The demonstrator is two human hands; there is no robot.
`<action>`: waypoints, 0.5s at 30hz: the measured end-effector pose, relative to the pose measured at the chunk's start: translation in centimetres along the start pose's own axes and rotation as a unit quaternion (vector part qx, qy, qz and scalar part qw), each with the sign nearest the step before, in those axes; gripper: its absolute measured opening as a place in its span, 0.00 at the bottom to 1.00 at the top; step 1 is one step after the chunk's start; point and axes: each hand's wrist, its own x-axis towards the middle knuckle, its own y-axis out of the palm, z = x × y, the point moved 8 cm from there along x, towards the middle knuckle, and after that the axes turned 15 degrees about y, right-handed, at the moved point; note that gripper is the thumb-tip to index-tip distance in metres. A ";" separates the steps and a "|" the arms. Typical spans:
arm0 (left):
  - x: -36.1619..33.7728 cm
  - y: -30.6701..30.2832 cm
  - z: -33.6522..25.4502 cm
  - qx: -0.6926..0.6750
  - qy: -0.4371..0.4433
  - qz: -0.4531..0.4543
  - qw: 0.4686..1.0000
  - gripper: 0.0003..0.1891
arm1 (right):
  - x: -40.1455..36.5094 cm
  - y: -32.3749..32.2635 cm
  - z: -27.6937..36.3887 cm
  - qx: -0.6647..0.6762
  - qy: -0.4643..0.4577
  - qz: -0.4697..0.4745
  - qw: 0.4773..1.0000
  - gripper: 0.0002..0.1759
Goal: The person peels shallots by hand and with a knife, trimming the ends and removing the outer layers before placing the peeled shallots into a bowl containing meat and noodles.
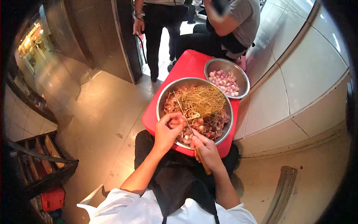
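Observation:
Over the near part of a large metal bowl (161, 99), my left hand (169, 128) has its fingers closed on a small pale piece, perhaps a shallot. My right hand (206, 149) is wrapped round the wooden handle of a knife (189, 126), whose thin blade points up and left across the bowl, close to my left fingers. Reddish-brown pieces (220, 125) fill the bowl, with a heap of thin yellowish-brown strands (203, 100) on top. Behind it at the right, a smaller metal bowl (244, 80) holds peeled pink and white shallots (225, 81).
Both bowls stand on a red stool or small table (149, 118). Beyond it, one person (158, 26) stands and another person (242, 22) sits. A tiled wall (302, 74) runs along the right. A dark rack (44, 160) and a red container (53, 198) are at the lower left.

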 end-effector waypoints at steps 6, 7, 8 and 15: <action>0.2 0.0 0.1 0.004 0.030 0.015 0.999 0.17 | 0.2 0.1 0.2 -0.008 0.003 0.018 1.000 0.29; 0.3 0.1 -0.1 0.015 0.038 0.021 0.999 0.16 | 0.2 0.1 0.2 -0.005 0.003 0.021 1.000 0.29; 0.2 0.3 -0.3 0.030 0.055 0.029 0.998 0.14 | 0.3 0.1 0.2 0.023 -0.004 0.015 1.000 0.28; -0.3 0.6 -1.1 0.080 0.104 0.032 0.991 0.14 | 1.7 0.1 -0.1 0.054 -0.003 0.043 0.998 0.30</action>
